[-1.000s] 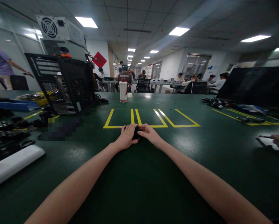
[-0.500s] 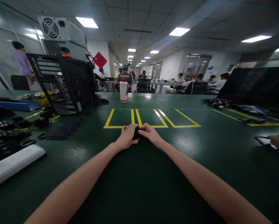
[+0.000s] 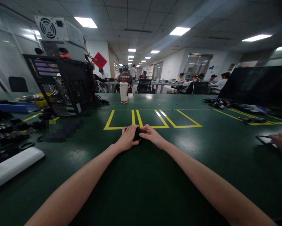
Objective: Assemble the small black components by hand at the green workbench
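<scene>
A small black object [image 3: 137, 134] is between my two hands, low over the green table [image 3: 141, 175], just on the near side of the yellow tape outlines [image 3: 133, 118]. My left hand [image 3: 128, 137] wraps round its left side, fingers over the top and thumb below. From the right, my right hand [image 3: 150, 135] pinches its edge with fingertips and thumb. Much of the object is hidden by the fingers, so its exact kind cannot be told.
An open black computer case [image 3: 65, 84] with metal power supplies [image 3: 60, 29] on top stands at left. Nearer lie black parts and a white bar [image 3: 15, 168]. Beyond the tape is a white bottle [image 3: 124, 91]. Another person's hand [image 3: 281, 140] holds a flat object at right.
My hands keep nearly the same grip on the black object. The whole view has shifted slightly. In the background at left, the walking person has passed behind the computer case.
</scene>
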The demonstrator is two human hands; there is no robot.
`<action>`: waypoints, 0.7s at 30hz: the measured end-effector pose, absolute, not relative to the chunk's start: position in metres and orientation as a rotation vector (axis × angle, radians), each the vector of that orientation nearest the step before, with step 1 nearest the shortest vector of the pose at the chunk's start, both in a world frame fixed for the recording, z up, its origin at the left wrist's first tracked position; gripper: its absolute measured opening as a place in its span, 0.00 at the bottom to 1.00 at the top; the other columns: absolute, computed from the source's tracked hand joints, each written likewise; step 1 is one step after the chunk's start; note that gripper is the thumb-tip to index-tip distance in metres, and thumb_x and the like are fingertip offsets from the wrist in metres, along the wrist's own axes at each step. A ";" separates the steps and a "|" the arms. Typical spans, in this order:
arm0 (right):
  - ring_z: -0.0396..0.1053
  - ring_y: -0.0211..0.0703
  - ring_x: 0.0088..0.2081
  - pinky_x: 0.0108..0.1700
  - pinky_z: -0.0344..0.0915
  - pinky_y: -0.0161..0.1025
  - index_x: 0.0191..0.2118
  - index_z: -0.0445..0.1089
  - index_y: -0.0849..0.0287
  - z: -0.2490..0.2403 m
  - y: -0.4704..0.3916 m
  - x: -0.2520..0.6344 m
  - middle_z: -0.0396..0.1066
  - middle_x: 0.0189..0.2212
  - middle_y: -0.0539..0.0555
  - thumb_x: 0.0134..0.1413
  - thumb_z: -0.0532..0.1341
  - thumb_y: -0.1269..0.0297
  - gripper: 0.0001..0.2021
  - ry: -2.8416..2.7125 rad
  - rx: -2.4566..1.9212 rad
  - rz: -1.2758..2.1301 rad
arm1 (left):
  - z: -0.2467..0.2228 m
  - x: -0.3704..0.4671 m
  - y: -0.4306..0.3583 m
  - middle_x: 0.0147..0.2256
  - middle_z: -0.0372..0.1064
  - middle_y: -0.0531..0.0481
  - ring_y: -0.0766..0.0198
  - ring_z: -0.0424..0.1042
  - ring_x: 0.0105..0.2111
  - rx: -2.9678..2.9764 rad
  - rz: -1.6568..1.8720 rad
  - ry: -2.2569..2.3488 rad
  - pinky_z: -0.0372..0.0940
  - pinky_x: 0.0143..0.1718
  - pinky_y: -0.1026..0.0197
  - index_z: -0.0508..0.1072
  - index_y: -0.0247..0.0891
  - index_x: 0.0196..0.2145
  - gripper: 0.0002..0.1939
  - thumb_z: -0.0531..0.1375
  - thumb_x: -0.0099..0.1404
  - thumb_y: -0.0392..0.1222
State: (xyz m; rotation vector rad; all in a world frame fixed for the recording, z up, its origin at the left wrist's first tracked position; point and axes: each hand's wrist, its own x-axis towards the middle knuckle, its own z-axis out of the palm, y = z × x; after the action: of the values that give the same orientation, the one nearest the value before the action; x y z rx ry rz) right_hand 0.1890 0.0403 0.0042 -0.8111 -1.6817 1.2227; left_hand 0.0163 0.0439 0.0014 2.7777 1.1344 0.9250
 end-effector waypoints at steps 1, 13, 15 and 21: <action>0.63 0.38 0.40 0.45 0.60 0.41 0.34 0.61 0.56 0.004 0.041 0.188 0.64 0.35 0.49 0.43 0.60 0.63 0.11 -1.667 -0.818 1.201 | 0.001 0.017 0.044 0.45 0.56 0.45 0.54 0.57 0.46 2.779 0.935 1.141 0.48 0.48 0.49 0.50 0.39 0.49 0.27 0.57 0.53 0.40; 0.64 0.40 0.42 0.46 0.60 0.43 0.37 0.61 0.57 0.004 0.044 0.190 0.64 0.38 0.50 0.38 0.63 0.65 0.16 -1.683 -0.814 1.265 | 0.002 0.016 0.043 0.45 0.55 0.45 0.53 0.56 0.47 2.785 0.919 1.141 0.48 0.48 0.49 0.50 0.39 0.48 0.27 0.56 0.53 0.40; 0.63 0.40 0.44 0.48 0.59 0.42 0.37 0.61 0.56 0.004 0.042 0.192 0.64 0.38 0.50 0.36 0.64 0.67 0.18 -1.718 -0.777 1.257 | 0.003 0.016 0.043 0.46 0.55 0.44 0.53 0.56 0.47 2.784 0.907 1.139 0.48 0.48 0.49 0.50 0.39 0.48 0.26 0.56 0.53 0.40; 0.64 0.38 0.39 0.45 0.60 0.41 0.33 0.62 0.56 0.002 0.044 0.187 0.64 0.33 0.48 0.42 0.61 0.62 0.10 -1.667 -0.827 1.154 | 0.004 0.016 0.042 0.46 0.55 0.44 0.53 0.56 0.47 2.772 0.905 1.134 0.47 0.48 0.49 0.50 0.39 0.49 0.26 0.56 0.54 0.41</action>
State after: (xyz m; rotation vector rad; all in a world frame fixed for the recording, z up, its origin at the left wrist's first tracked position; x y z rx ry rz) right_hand 0.1869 0.0439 0.0021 -0.8269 -1.6670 1.1543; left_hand 0.0161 0.0425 0.0037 2.7722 1.1337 0.9051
